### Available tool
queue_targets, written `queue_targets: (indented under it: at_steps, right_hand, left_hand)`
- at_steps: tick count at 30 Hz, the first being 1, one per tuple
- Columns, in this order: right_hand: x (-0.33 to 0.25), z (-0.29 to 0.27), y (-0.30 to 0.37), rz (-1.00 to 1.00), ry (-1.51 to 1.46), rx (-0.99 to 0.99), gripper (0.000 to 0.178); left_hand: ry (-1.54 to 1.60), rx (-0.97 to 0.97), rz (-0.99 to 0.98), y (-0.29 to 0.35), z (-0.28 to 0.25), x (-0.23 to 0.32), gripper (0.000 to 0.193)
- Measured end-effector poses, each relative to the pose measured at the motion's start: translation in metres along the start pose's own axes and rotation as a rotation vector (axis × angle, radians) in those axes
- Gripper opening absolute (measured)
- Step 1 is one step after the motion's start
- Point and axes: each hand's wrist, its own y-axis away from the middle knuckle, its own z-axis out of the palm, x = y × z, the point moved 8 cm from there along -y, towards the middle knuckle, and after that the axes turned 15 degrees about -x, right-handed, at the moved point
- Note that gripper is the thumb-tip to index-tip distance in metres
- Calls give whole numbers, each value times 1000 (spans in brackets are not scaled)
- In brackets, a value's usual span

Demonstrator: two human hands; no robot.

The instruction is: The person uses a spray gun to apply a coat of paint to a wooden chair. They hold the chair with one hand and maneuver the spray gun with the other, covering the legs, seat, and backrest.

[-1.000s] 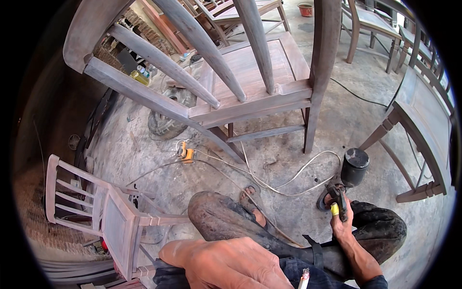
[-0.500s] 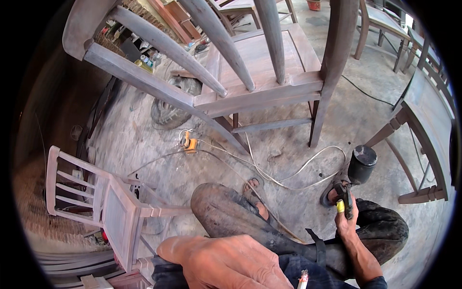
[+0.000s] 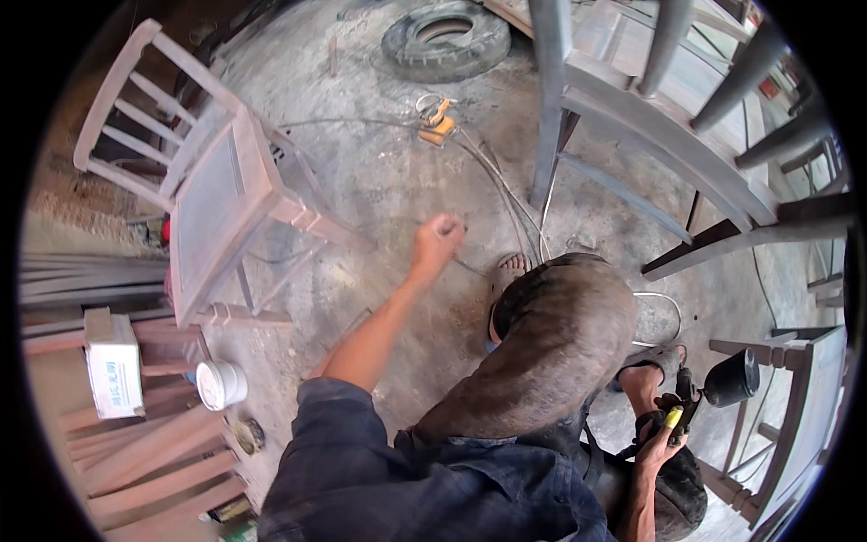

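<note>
Held low at the right, a spray gun (image 3: pixel 690 397) with a black cup (image 3: pixel 731 378) is in my right hand (image 3: pixel 661 444). My fingers are wrapped round its handle, and a small yellow piece (image 3: pixel 674 416) shows at the grip. My left hand (image 3: pixel 437 246) is out in front over the concrete floor, its fingers curled in tightly. Whatever it may hold is too small to make out. A dark hose (image 3: pixel 471 269) runs close by this hand. To its left stands a wooden chair (image 3: pixel 215 203) with a greyish, pinkish surface.
Another slatted chair (image 3: pixel 664 126) stands ahead at the right, and one more chair (image 3: pixel 808 415) is by the spray gun. A tyre (image 3: pixel 447 68) and an orange socket block (image 3: pixel 437 131) with cables lie ahead. Left are a white box (image 3: pixel 115 384), a white tub (image 3: pixel 222 385) and wooden parts (image 3: pixel 163 461).
My view has swung left and down. The left hand has moved from close in front of me out over the floor. A cigarette seen earlier is out of sight. The right hand keeps the spray gun.
</note>
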Motion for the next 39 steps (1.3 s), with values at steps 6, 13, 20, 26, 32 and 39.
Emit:
queue_targets:
  at_steps: [6,13,20,26,32,39]
  right_hand:
    - [-24,11,-5,-70,63,10,45]
    - [-29,17,-7,-79,60,5,41]
    - [-28,23,-12,-48,32,-81,34]
    - [-41,37,-12,-70,8,-130,42]
    - [-41,38,-10,-158,33,-127,41]
    - [-50,49,-13,-347,68,-181,50]
  left_hand:
    - [53,71,-342,81,63,-168,14]
    - [-413,3,-290,102,104,-226,15]
    - [-529,-186,-302,116,146,-311,18]
    - [-603,-380,-450,106,137,-280,25]
    - [-500,-80,-176,7,23,-77,33]
    - [25,-181,846,-106,-12,323,77]
